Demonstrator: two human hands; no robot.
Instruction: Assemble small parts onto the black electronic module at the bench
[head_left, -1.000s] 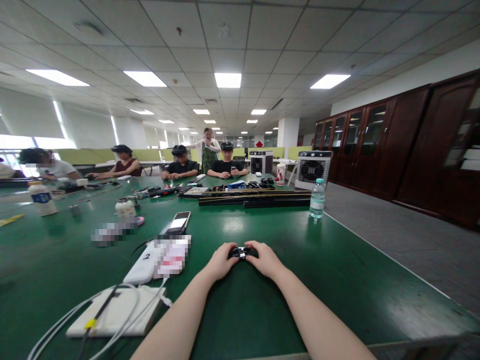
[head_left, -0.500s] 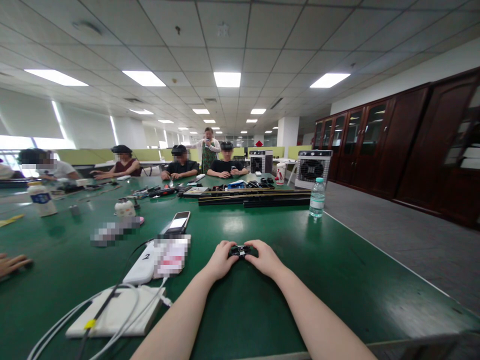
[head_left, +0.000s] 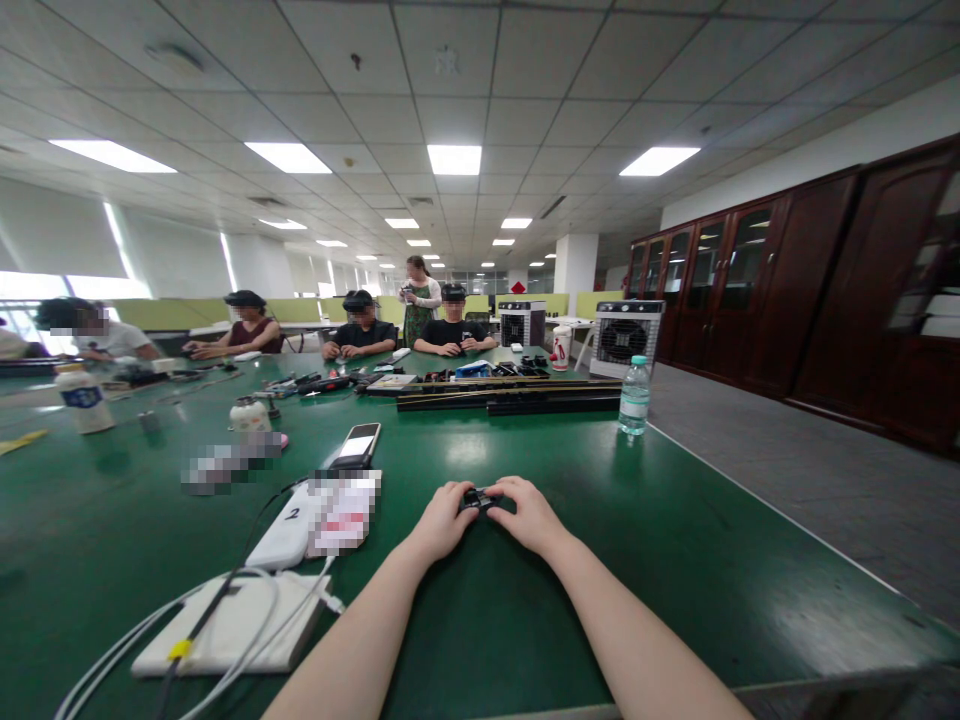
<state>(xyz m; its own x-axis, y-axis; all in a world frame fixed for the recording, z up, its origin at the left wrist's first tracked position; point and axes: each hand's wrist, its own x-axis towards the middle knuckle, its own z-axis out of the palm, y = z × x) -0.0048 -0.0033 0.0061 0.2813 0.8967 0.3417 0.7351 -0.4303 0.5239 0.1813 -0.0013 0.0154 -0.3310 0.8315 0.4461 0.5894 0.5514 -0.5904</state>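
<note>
A small dark part with lighter bits on it sits between my two hands, low over the green tabletop. Its exact kind is too small to make out. My left hand grips its left side, thumb at the near edge and fingers at the far edge. From the right, my right hand holds it in the same way. The fingers hide both ends of the part.
Left of my arms lie a white power bank, a phone and a white box with cables. Black bars and a water bottle stand farther off. Several people sit across the table.
The part has tilted or turned slightly between my fingers, and my right fingers have shifted a little left. Another person's hand at the left edge has gone; the standing person has turned.
</note>
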